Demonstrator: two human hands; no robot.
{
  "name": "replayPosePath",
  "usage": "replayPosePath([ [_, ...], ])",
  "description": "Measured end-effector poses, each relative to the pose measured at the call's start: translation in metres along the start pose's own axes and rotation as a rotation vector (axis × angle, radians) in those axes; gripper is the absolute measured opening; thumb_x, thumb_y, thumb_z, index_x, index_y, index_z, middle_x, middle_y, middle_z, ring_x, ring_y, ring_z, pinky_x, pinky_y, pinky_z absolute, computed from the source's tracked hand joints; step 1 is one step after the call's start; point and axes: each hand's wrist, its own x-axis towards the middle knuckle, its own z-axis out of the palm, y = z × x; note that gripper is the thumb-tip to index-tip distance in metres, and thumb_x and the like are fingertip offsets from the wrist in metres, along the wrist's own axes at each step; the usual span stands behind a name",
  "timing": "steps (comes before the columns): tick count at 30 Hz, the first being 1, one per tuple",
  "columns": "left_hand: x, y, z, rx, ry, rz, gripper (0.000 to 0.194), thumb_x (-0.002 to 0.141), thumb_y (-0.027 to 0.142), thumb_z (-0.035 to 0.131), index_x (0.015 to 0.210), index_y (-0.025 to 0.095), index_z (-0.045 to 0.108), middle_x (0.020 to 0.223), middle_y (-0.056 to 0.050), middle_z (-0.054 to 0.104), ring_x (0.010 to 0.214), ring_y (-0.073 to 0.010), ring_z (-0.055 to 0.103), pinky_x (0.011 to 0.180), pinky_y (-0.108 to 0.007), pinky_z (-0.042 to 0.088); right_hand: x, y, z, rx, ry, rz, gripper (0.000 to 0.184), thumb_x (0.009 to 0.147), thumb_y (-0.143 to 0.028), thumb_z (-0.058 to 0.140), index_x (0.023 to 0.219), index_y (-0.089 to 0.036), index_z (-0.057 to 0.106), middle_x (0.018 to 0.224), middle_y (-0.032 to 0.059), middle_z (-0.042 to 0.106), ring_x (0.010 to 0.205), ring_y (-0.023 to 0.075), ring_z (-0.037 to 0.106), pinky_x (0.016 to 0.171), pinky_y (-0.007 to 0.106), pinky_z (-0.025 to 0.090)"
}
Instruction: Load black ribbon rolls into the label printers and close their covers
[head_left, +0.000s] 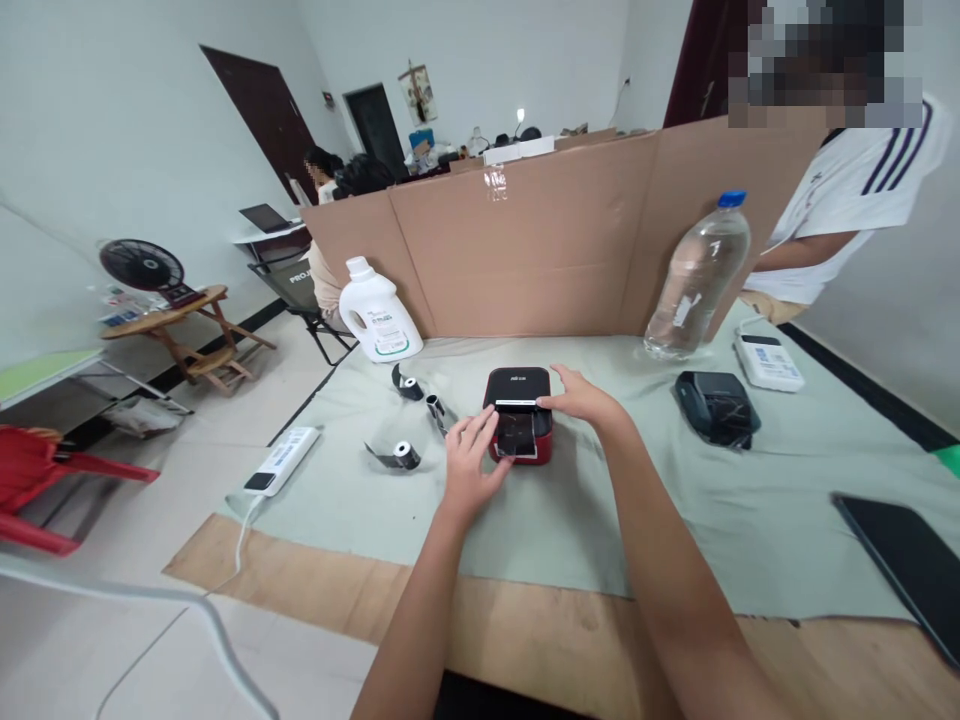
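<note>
A small black and red label printer (pixel 519 385) stands on the green cloth in front of me, with a dark strip (pixel 516 434) showing at its front. My left hand (pixel 472 455) lies against the printer's left front edge, fingers spread and touching it. On the other side, my right hand (pixel 581 393) has its thumb and index finger at the printer's right edge, the fingers apart. Left of the printer lie several small rolls with dark tails: one roll (pixel 411 387) at the back, a second roll (pixel 435 408) nearer, and another roll (pixel 406 456) in front.
A cardboard screen (pixel 525 250) closes off the table's back. Before it stand a white jug (pixel 380 315) and a clear bottle (pixel 697 280). At right are a black device (pixel 717 408), a white power bank (pixel 769 358) and a phone (pixel 904 565); another power bank (pixel 283 461) lies left. A person stands behind.
</note>
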Motion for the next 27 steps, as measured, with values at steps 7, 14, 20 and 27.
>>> replayPosePath([
  [7, 0.008, -0.008, 0.014, -0.071, -0.116, -0.089, 0.095, 0.076, 0.017, 0.060, 0.163, 0.022, 0.023, 0.150, -0.013, 0.054, 0.130, -0.0348, 0.044, 0.110, -0.052, 0.036, 0.004, 0.007, -0.007, 0.201, -0.247, 0.106, 0.077, 0.076, -0.041, 0.078, 0.146, -0.029, 0.047, 0.105, 0.0081, 0.073, 0.078, 0.0186, 0.066, 0.070, 0.033, 0.056],
  [14, 0.009, -0.009, 0.014, -0.026, -0.139, -0.111, 0.094, 0.075, 0.023, 0.063, 0.162, 0.021, 0.026, 0.150, -0.013, 0.054, 0.126, -0.0354, 0.046, 0.109, -0.051, 0.039, 0.003, 0.002, -0.013, 0.216, -0.321, 0.130, 0.075, 0.077, -0.042, 0.077, 0.144, -0.029, 0.047, 0.114, 0.0115, 0.070, 0.087, 0.0223, 0.067, 0.070, 0.037, 0.058],
  [20, 0.011, -0.010, 0.011, -0.072, -0.139, -0.106, 0.084, 0.079, 0.029, 0.064, 0.158, 0.022, 0.035, 0.154, -0.014, 0.048, 0.136, -0.0358, 0.044, 0.116, -0.053, 0.033, 0.000, 0.004, -0.016, 0.311, -0.392, 0.094, 0.077, 0.078, -0.043, 0.075, 0.147, -0.032, 0.042, 0.121, 0.0107, 0.068, 0.099, 0.0250, 0.068, 0.076, 0.037, 0.059],
  [27, 0.035, -0.023, 0.021, -0.718, 0.026, -0.538, 0.052, 0.097, 0.038, 0.051, 0.147, 0.025, 0.052, 0.142, -0.011, 0.062, 0.136, -0.0264, 0.052, 0.115, -0.043, 0.039, 0.022, 0.043, 0.027, 0.744, -0.248, -0.108, 0.072, 0.069, -0.040, 0.079, 0.137, -0.031, 0.057, 0.138, 0.0074, 0.062, 0.128, 0.0311, 0.057, 0.109, 0.049, 0.047],
])
